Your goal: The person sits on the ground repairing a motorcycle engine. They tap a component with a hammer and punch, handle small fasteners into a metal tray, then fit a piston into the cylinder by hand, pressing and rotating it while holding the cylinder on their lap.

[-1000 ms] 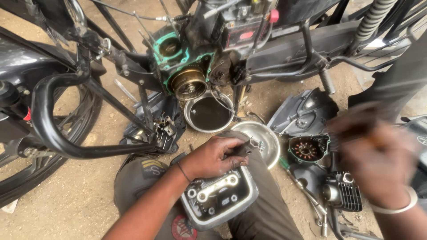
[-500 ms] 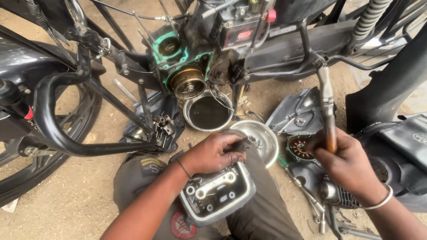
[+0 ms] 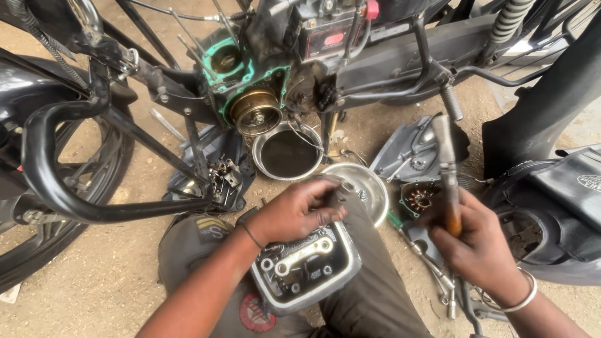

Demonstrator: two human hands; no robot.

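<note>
A grey metal engine cover (image 3: pixel 307 269) with a bright bar inside rests on my lap. My left hand (image 3: pixel 294 209) grips its far edge, fingers curled over the rim. My right hand (image 3: pixel 479 241) is closed around the orange-brown handle of a long tool (image 3: pixel 446 166) whose grey shaft points up and away. The tool stands to the right of the cover, above a round stator part (image 3: pixel 418 199) on the ground.
A stripped motorcycle engine (image 3: pixel 250 87) with green gaskets hangs in the frame ahead. Below it sits a steel bowl of dark oil (image 3: pixel 288 153) and an empty steel dish (image 3: pixel 363 184). A wheel (image 3: pixel 59 181) is at left, black bodywork (image 3: pixel 557 206) at right, loose tools (image 3: pixel 438 275) on sand.
My right hand came in from the right holding the tool and has raised it upright near the stator. My left hand stays on the engine cover.
</note>
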